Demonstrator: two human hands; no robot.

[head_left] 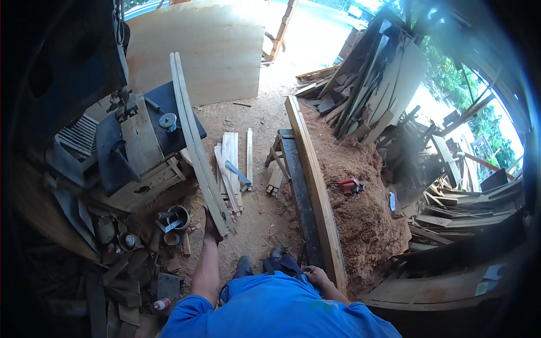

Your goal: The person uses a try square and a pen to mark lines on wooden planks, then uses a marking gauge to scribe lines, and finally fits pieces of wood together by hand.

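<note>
While you stood over the sawdust floor, your left hand (212, 226) gripped the near end of two long thin wood strips (194, 141), fingers wrapped around them. The strips ran away from you and rested against the dark top of the machine table (143, 143) on the left, far ends sticking out past it. Your right hand (317, 276) sat low by your hip, just beside the near end of the long plank (315, 191); fingers looked curled, but I couldn't tell whether they held anything. That plank lay on a dark bench (298, 186) running away from you, centre-right. Short loose boards (231, 163) lay on the ground between strips and bench. Right of the plank was a big sawdust heap (360, 219) with a red tool (349, 185) on it. A stack of scrap boards (372, 84) leaned far right, a plywood sheet (203, 48) lay far left.
</note>
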